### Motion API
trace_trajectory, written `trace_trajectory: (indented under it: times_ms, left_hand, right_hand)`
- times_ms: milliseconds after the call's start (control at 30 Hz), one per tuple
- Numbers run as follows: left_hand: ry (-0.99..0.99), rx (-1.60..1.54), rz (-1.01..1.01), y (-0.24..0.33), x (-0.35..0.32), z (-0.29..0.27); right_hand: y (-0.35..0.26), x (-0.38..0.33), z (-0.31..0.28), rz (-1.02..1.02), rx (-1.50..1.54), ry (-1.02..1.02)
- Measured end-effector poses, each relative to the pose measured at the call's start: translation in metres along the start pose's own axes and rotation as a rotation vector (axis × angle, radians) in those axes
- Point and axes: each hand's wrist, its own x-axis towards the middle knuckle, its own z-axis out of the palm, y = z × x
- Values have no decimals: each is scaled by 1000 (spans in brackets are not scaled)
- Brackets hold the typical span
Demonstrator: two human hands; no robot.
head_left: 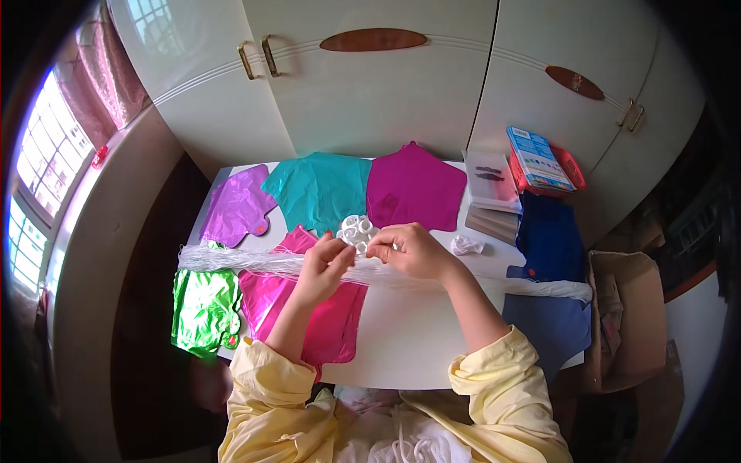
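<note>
Head view, clustered white rings (355,226), left hand (322,267), right hand (417,252), grips pinched, contents unclear

Along the back, the white table (409,332) bore a lilac foil balloon (236,201), a teal one (320,189) and a magenta one (415,187); front left, a green one (202,309) and a pink one (333,328); right, a dark blue sheet (549,235). White string (231,261) stretched across, with a crumpled white wad (466,245) behind.

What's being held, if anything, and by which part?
Can't be told: the left hand and right hand have fingertips drawn together beside the white rings, but anything pinched there is too small to make out.
</note>
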Motion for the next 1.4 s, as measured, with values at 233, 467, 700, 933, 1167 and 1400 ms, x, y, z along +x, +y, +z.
trace_trajectory:
  times_ms: [233,467,700,933,1167,1400]
  left_hand:
    - [114,-1260,-56,8,5,-4]
    - [-88,0,-189,-11,0,-4]
    - [284,-904,-186,22,8,8]
    - [-144,-885,-138,-13,-1,-6]
    - [4,-110,-73,-4,3,2]
    - [-13,-1035,-83,6,2,2]
  right_hand:
    - [6,1,4,175,-127,-186]
    - [-1,0,0,85,10,18]
    - [5,1,8,46,-130,-78]
    - [4,2,4,31,-52,79]
    - [-3,2,5,-2,-135,-39]
    - [16,4,15,-176,-355,44]
